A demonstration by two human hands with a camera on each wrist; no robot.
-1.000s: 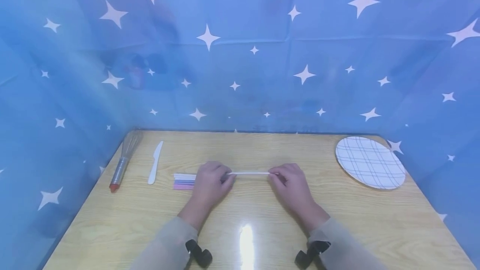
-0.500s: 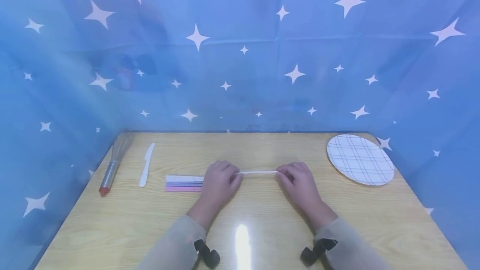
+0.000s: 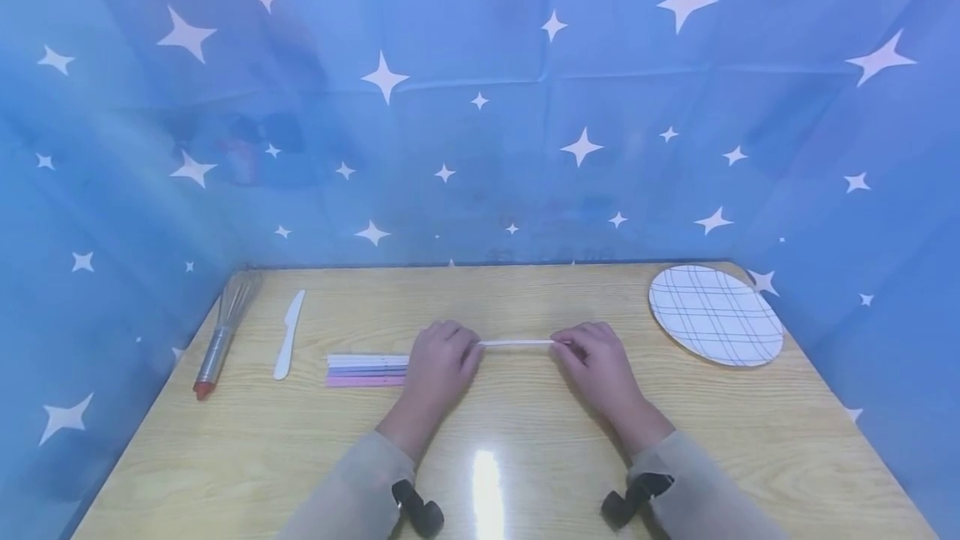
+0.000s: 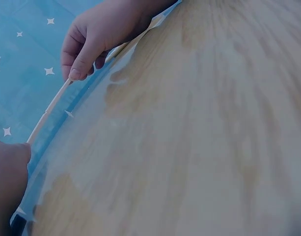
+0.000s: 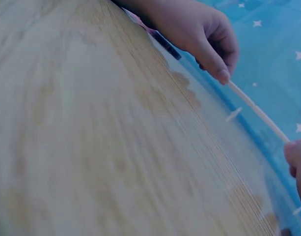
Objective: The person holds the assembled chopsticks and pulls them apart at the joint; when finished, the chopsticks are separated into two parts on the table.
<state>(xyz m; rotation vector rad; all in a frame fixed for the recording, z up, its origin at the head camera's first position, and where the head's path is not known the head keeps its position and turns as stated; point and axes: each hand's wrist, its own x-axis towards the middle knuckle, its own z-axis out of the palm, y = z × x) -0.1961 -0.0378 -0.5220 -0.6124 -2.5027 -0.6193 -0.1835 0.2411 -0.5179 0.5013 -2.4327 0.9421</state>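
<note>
A thin white straw [image 3: 516, 342] stretches level between my two hands above the wooden table. My left hand [image 3: 441, 361] pinches its left end with thumb and fingers. The other end is pinched by my right hand [image 3: 596, 365]. In the left wrist view the straw [image 4: 48, 110] looks straight, with a small joint mark along it. Just left of my left hand lies a row of straws [image 3: 366, 371], in white, blue-purple and pink. Their right ends are hidden behind that hand.
At the table's left are a whisk [image 3: 219, 340] with a red-tipped handle and a white plastic knife [image 3: 288, 336]. A white plate [image 3: 716, 315] with crossing lines lies at the back right. Blue star-printed cloth [image 3: 480, 132] hangs behind the table.
The head view has turned a little to the right, so the table things shift left in it. Both hands keep the straw stretched between them, moved slightly right relative to the row of straws.
</note>
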